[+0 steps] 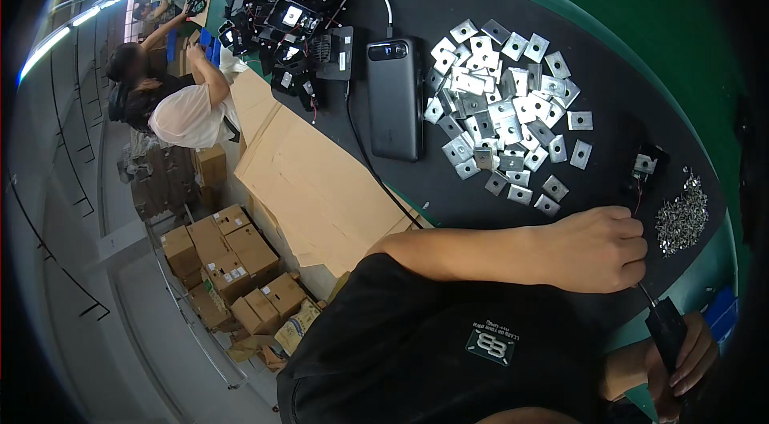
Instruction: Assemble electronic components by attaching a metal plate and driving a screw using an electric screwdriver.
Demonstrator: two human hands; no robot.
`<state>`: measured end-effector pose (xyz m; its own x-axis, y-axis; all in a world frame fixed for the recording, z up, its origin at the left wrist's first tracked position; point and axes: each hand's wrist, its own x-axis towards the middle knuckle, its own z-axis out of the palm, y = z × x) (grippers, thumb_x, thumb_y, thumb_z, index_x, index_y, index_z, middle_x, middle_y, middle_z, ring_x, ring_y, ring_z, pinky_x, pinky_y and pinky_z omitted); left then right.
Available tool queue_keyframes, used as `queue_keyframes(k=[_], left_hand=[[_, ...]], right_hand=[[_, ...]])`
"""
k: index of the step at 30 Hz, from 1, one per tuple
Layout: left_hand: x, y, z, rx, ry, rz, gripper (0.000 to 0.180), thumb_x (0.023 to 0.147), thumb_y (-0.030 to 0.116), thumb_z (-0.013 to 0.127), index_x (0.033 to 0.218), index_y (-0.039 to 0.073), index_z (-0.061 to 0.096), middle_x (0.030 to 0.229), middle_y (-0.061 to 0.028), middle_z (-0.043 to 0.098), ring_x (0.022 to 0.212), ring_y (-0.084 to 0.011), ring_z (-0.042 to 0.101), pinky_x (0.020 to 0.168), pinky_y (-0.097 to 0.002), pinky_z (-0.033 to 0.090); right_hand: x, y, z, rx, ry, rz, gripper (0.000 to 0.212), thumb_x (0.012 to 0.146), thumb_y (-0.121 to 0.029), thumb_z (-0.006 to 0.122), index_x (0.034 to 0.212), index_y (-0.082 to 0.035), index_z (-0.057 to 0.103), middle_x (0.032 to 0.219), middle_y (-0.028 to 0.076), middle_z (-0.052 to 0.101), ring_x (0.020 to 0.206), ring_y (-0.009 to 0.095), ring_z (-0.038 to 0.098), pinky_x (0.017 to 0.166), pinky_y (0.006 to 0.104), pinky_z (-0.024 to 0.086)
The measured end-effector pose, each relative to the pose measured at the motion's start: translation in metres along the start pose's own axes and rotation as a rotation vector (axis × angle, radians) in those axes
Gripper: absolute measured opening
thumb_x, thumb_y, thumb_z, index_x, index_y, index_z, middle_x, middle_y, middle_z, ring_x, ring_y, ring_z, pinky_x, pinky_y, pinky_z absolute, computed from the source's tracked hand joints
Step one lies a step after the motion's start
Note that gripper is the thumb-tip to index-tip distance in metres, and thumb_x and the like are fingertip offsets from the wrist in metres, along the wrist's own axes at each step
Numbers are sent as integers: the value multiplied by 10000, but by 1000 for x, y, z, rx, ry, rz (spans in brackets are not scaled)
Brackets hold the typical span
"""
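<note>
Down at the lower right, just past the edge of the black mat [432, 192], sits the screwdriver [665, 332], and the right hand [695, 356] has it! Those fingers wrap snugly round the black handle. Look at the line of it: the long axis slants steeply, handle low and right, thin shaft [646, 294] pointing up and left, straight at the left hand [613, 252]. The tip goes out of sight there. That left hand is curled in tight, knuckles up, fingertips hidden; what it grips, if anything, I cannot tell.

Just above it lies a small black unit [647, 164] with a metal plate on it, a thin red wire [638, 201] dropping towards the knuckles. To the right, a heap of little screws [682, 216]; across the middle, a big scatter of holed metal plates [501, 108].

Now the writing! The black shirt [416, 336] wears a badge [491, 343], lettering upside down from this view. The power bank [394, 104] shows lit digits on its display, beside a black box [343, 52] with a pale, finely printed label. Over on the left, cartons [252, 252] carry white labels too small to read, and beyond them a co-worker [184, 112] in a pale top reaches towards a bench.
</note>
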<state>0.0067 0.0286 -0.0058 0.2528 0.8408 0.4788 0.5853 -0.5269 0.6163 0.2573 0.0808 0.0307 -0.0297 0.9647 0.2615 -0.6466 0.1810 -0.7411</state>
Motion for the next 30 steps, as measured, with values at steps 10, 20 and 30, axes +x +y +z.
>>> queue_keyframes(k=[10, 20, 30], left_hand=[[15, -70, -70, 67, -20, 13, 673, 622, 508, 777, 1083, 30, 672, 1061, -119, 607, 938, -258, 584, 787, -350, 427], [19, -68, -41, 150, -228, -217, 854, 522, 270, 829, 1295, 75, 522, 1202, -101, 565, 1105, -290, 515, 929, -405, 377], [18, -71, -36, 70, -187, -255, 619, 627, 368, 764, 1167, 98, 625, 1008, -72, 563, 912, -242, 541, 856, -382, 390]], right_hand=[[12, 23, 54, 337, -74, 87, 414, 630, -82, 848, 941, -181, 592, 670, -96, 590, 613, 24, 581, 627, 157, 468], [47, 46, 94, 78, 52, 106, 335, 693, -124, 740, 971, -162, 557, 662, -92, 531, 643, 41, 528, 750, 230, 405], [52, 71, 96, -67, -23, 155, 340, 701, -153, 754, 1001, -185, 600, 713, -90, 549, 687, 52, 535, 745, 212, 393]])
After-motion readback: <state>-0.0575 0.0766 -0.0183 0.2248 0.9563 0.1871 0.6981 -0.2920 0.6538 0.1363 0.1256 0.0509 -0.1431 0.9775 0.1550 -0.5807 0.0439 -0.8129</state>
